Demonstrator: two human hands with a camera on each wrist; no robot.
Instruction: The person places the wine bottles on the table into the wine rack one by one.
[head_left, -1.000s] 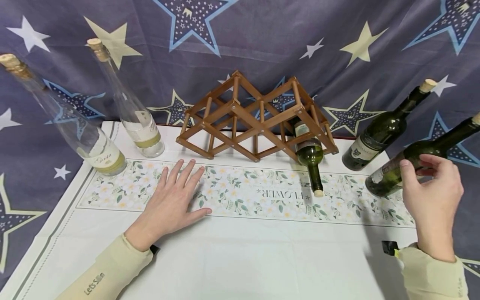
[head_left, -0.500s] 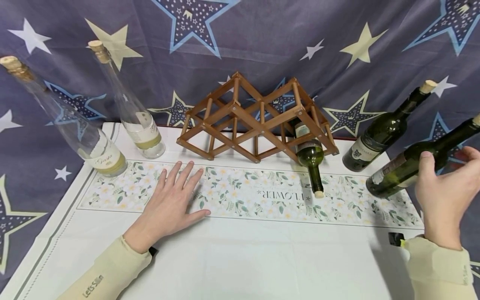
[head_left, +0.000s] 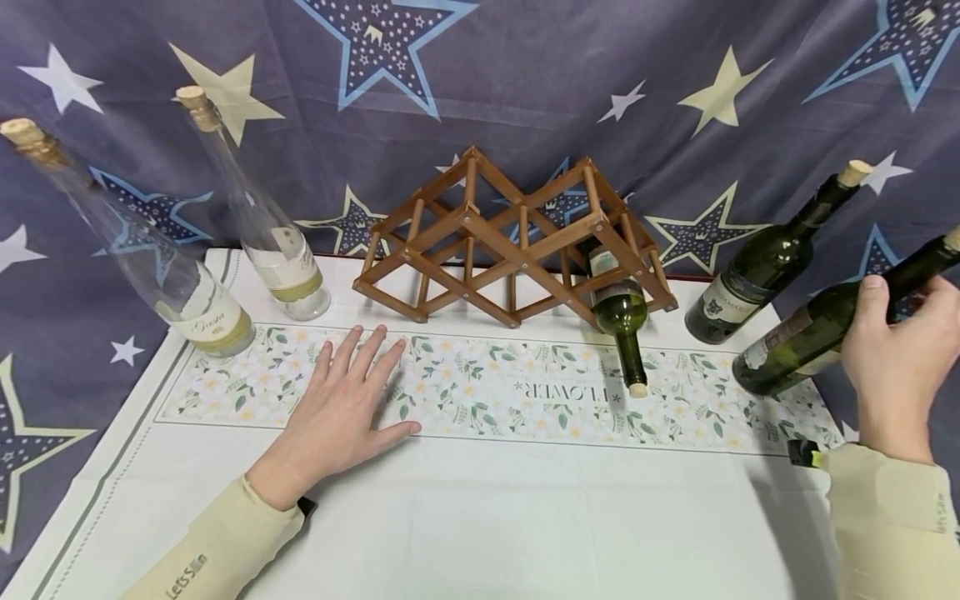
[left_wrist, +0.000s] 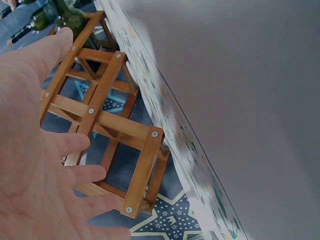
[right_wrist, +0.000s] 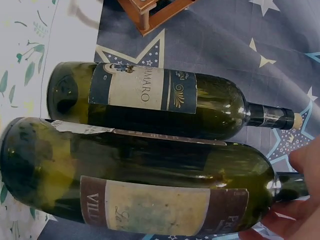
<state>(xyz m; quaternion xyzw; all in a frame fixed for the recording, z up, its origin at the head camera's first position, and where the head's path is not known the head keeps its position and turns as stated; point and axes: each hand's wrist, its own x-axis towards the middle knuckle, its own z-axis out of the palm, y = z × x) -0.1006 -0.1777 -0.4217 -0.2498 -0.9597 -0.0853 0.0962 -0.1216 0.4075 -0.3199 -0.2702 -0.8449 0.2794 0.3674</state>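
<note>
My right hand is at the neck and shoulder of the outermost dark green wine bottle, thumb on one side and fingers curled round the other. In the right wrist view, that corked bottle's label faces the camera, and its base stays on the table. Just left of it stands a second green wine bottle, upright and corked. My left hand is spread flat over the floral table runner, holding nothing. Beyond it is a wooden wine rack, with a third green bottle lying in its right side, neck forward.
Two clear corked bottles stand at the left end of the table. A star-patterned cloth hangs directly behind everything. White tablecloth covers the front of the table.
My right hand has moved right and a little up along the outermost green bottle, closing from a loose pose beside it to a grip near its neck. The left hand stays almost still.
</note>
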